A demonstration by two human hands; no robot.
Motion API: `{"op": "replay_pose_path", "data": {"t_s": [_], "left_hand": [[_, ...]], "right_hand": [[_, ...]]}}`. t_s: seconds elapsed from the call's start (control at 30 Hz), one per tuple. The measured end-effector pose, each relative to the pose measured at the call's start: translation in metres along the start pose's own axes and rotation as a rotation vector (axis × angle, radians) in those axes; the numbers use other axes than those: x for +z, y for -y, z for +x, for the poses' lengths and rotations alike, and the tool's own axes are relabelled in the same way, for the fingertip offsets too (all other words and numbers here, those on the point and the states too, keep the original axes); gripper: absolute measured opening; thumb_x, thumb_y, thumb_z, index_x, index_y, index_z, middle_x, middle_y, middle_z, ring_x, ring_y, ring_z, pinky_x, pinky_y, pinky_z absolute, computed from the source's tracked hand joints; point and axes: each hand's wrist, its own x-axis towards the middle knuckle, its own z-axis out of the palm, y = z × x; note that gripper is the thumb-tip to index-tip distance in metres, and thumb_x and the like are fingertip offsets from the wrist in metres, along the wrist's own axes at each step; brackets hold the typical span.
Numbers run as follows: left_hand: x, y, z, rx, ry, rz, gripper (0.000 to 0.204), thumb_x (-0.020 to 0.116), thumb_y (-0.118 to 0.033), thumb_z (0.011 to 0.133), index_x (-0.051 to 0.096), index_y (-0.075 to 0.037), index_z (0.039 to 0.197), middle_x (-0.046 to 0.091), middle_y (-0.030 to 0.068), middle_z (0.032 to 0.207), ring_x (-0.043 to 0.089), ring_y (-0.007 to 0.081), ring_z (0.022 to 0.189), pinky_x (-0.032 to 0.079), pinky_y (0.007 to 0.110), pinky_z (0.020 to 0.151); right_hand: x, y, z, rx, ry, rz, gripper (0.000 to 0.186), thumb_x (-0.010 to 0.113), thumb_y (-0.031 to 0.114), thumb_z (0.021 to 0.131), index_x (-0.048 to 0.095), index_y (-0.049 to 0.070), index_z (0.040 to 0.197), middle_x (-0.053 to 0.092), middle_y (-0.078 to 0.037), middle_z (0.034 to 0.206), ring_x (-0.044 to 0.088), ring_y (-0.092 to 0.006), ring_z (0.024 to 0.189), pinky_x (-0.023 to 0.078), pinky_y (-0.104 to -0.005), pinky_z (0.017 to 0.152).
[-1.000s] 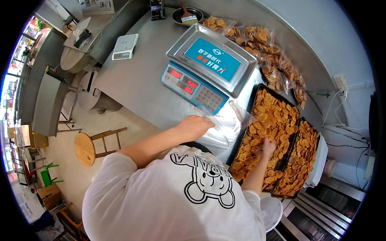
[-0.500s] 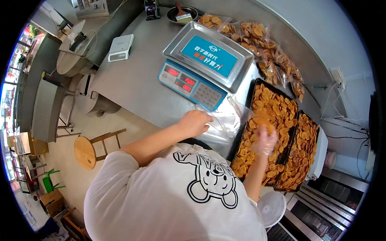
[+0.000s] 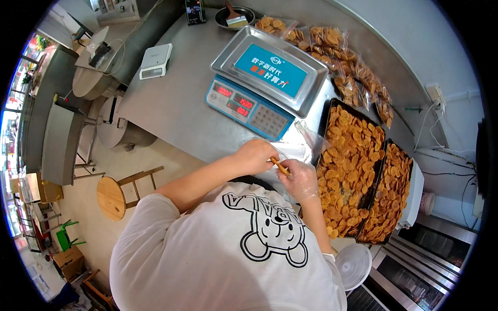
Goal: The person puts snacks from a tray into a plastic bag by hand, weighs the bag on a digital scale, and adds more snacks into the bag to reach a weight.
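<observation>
My right hand, in a clear plastic glove, pinches golden-brown thin round biscuits, seen edge-on, close in front of my body. My bare left hand meets it there, its curled fingers at the mouth of a clear plastic bag. The bag lies over the table edge beneath the scale; the spot where my left fingers grip it is partly hidden. Right of my hands, a black baking tray holds many loose biscuits, with a second biscuit-filled tray beside it.
A blue digital scale with a steel pan stands ahead. Filled biscuit bags line the wall. Farther left are a small white scale, a phone, and a black bowl with a brush. A wooden stool stands left.
My right hand has left the biscuit tray and come left to my left hand, carrying biscuits. My left hand has shifted slightly right and stays by the bag.
</observation>
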Motion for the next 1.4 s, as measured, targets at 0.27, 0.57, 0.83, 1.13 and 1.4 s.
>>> {"op": "replay_pose_path", "data": {"t_s": [0.27, 0.57, 0.83, 1.13, 1.4], "left_hand": [[-0.005, -0.008, -0.002, 0.102, 0.084, 0.009, 0.017, 0.073, -0.017, 0.077, 0.076, -0.009, 0.092, 0.073, 0.0125, 0.087, 0.07, 0.0325, 0.084, 0.055, 0.044, 0.076], [0.015, -0.004, -0.013, 0.167, 0.146, 0.003, 0.019, 0.071, -0.02, 0.078, 0.076, -0.01, 0.093, 0.072, 0.0126, 0.083, 0.069, 0.0327, 0.082, 0.055, 0.044, 0.074], [0.017, 0.0, -0.008, 0.115, 0.133, -0.062, 0.023, 0.073, -0.021, 0.077, 0.076, -0.007, 0.096, 0.073, 0.014, 0.086, 0.069, 0.0343, 0.082, 0.055, 0.043, 0.075], [-0.018, -0.016, 0.007, -0.035, 0.06, -0.137, 0.028, 0.076, -0.024, 0.079, 0.077, -0.009, 0.102, 0.073, 0.0155, 0.086, 0.07, 0.0344, 0.079, 0.055, 0.041, 0.073], [-0.018, -0.013, -0.006, 0.078, 0.141, -0.115, 0.02, 0.075, -0.022, 0.08, 0.076, -0.01, 0.095, 0.073, 0.0121, 0.084, 0.07, 0.0314, 0.076, 0.055, 0.04, 0.069]], "right_hand": [[0.002, -0.009, -0.007, -0.126, 0.037, -0.034, 0.018, 0.078, 0.018, 0.08, 0.066, 0.008, 0.089, 0.068, -0.012, 0.075, 0.068, -0.0329, 0.066, 0.055, -0.0429, 0.06], [0.003, -0.02, -0.022, -0.181, 0.145, 0.04, 0.02, 0.078, 0.021, 0.08, 0.065, 0.009, 0.09, 0.068, -0.012, 0.075, 0.067, -0.034, 0.065, 0.054, -0.043, 0.06], [0.002, -0.025, -0.02, -0.182, 0.101, 0.094, 0.02, 0.077, 0.025, 0.084, 0.069, 0.008, 0.09, 0.069, -0.015, 0.077, 0.068, -0.0354, 0.067, 0.055, -0.0436, 0.063], [-0.006, -0.028, -0.002, 0.225, 0.208, 0.357, 0.028, 0.077, 0.023, 0.085, 0.072, 0.0, 0.1, 0.072, -0.018, 0.085, 0.067, -0.0307, 0.075, 0.055, -0.0373, 0.072], [-0.002, -0.016, -0.008, -0.018, 0.184, 0.216, 0.021, 0.077, 0.018, 0.081, 0.071, 0.001, 0.09, 0.071, -0.015, 0.085, 0.068, -0.0364, 0.075, 0.055, -0.0414, 0.067]]}}
